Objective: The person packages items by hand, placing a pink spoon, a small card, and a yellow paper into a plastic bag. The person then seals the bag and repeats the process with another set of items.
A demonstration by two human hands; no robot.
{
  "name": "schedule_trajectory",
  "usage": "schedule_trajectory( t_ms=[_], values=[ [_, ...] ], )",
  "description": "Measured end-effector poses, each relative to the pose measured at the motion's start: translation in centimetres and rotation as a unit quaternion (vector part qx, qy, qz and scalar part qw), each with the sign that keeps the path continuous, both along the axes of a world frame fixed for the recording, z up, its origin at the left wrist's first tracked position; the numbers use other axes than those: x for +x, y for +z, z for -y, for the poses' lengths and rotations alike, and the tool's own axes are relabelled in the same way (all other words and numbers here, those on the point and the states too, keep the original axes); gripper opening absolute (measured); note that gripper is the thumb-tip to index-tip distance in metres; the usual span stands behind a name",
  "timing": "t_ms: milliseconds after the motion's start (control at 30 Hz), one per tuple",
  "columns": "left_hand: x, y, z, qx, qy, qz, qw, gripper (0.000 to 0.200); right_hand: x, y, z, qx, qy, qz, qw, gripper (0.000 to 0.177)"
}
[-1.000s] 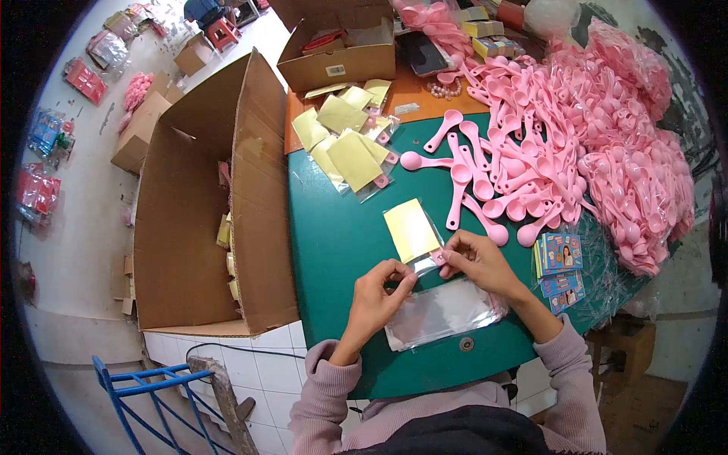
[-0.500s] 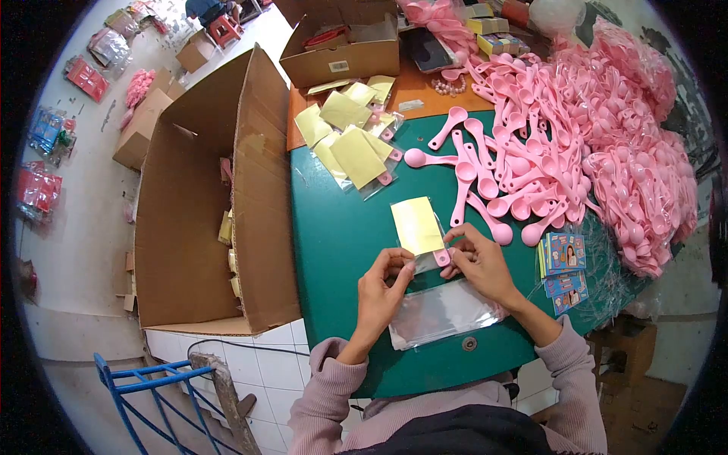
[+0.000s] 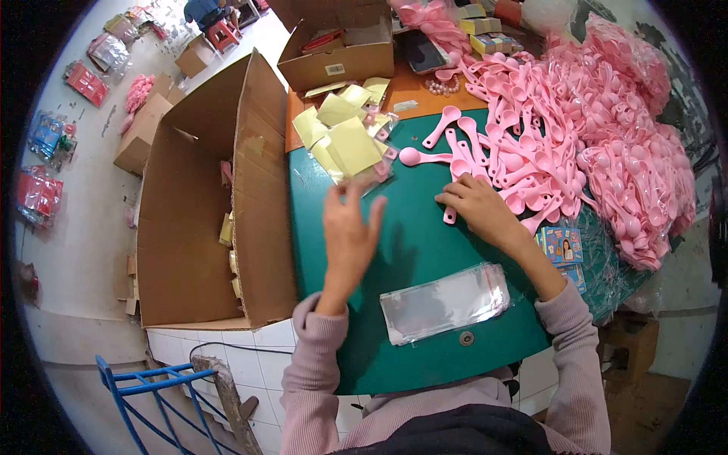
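Note:
My left hand (image 3: 350, 235), slightly blurred, has its fingers spread at the near edge of a pile of clear packets (image 3: 356, 148). These hold yellow cards and pink spoons; nothing shows in the hand. My right hand (image 3: 479, 206) is curled over a pink measuring spoon (image 3: 450, 216) at the near edge of the spoon heap; the handle end pokes out below the fingers and the bowl is hidden. Loose pink spoons (image 3: 531, 144) spread beyond it. In front of me lies a stack of clear plastic bags (image 3: 447, 303).
An open cardboard box (image 3: 265, 197) stands left of the green table (image 3: 409, 371). Bagged pink spoons (image 3: 641, 182) are heaped at the right. Printed blue cards (image 3: 563, 246) lie by my right forearm. A smaller box (image 3: 337, 64) sits at the back, and a blue metal frame (image 3: 152, 371) at lower left.
The packet with the yellow card has left my hands, and my left hand has moved up and left to the packet pile. My right hand has moved up onto the spoons.

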State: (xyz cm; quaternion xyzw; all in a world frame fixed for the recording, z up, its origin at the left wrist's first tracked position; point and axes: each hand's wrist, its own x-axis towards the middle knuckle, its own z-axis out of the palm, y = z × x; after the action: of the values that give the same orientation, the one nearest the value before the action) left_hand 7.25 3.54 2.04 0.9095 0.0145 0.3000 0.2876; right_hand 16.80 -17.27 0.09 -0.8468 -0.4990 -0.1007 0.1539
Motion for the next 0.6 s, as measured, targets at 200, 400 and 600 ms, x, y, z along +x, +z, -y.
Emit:
schedule_trajectory(
  t_ms=[200,400,600],
  values=[
    [-4.5,-2.0,7.7,-0.017,-0.231,-0.173,0.957,0.025,-0.1,0.2,0.6,-0.018,0.047,0.027,0.998,0.017],
    [-3.4,-2.0,6.7,-0.117,-0.314,-0.215,0.917,0.016,-4.7,5.2,3.4,0.259,-0.062,-0.219,0.939,0.015],
    [-3.1,-2.1,5.8,-0.265,-0.331,-0.258,0.868,0.008,-8.0,5.4,7.0,0.346,-0.15,-0.452,0.808,0.022]
  ],
)
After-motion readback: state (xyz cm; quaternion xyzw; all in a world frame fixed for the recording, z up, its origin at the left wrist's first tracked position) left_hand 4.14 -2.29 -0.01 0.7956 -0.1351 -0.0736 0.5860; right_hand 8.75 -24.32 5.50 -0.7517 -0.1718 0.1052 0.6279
